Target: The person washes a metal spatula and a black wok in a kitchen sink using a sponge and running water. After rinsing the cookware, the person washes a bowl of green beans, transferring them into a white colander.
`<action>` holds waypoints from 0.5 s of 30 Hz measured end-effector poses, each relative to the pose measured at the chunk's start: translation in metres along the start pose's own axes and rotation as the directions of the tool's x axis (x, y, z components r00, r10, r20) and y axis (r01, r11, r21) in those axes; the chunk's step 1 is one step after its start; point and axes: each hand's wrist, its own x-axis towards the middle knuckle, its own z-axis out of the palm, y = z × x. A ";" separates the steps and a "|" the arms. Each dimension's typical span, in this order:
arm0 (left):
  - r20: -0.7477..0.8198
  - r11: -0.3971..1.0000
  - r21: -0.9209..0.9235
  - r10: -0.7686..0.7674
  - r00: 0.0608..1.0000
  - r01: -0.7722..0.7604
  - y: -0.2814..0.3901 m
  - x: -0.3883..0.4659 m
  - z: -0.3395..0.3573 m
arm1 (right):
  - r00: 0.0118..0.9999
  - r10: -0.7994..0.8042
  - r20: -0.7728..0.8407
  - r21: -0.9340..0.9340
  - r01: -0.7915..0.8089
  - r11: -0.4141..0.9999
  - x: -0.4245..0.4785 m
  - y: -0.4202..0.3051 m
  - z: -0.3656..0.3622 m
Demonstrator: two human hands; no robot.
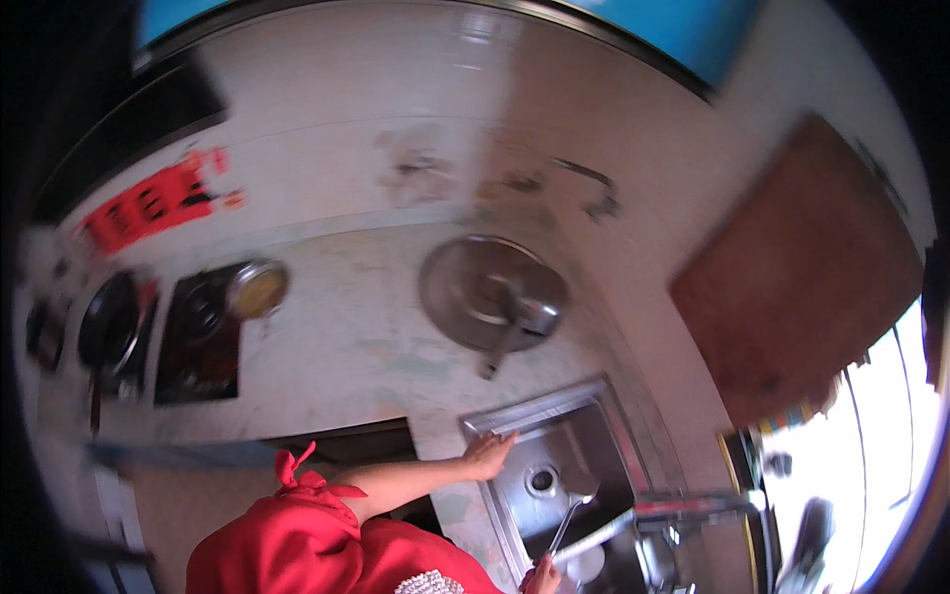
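Note:
My left hand [490, 454] reaches over the left rim of a stainless steel sink [534, 445], its fingers stretched towards the basin. Nothing shows in it, though motion blurs its outline. At the bottom of the view my right hand [545, 578] grips the handle of a metal ladle or large spoon [570, 516]. The utensil's head lies over the basin, right of the round drain [542, 480]. A pale round object [586, 566] sits in the lower part of the sink, close to my right hand.
A large metal bowl [453, 297] stands behind the sink with a handled metal vessel [538, 315] in it. Further left are a stove [197, 356], a pot with yellowish contents [260, 289] and a dark wok [110, 319]. A faucet [586, 172] projects from the wall.

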 end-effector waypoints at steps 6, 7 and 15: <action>-0.095 0.859 -0.297 -0.462 0.882 0.418 -0.092 -0.162 -0.084 | 0.932 -0.086 0.353 -0.296 0.199 0.934 -0.008 -0.020 0.103; -0.038 0.758 -0.382 -0.585 0.810 0.529 -0.114 -0.202 -0.087 | 0.899 -0.096 0.427 -0.297 0.240 0.924 -0.009 -0.014 0.123; -0.286 0.304 -0.911 -0.953 0.102 0.278 -0.191 -0.505 -0.086 | 0.119 -0.217 0.969 -0.001 0.878 0.478 -0.221 -0.049 0.345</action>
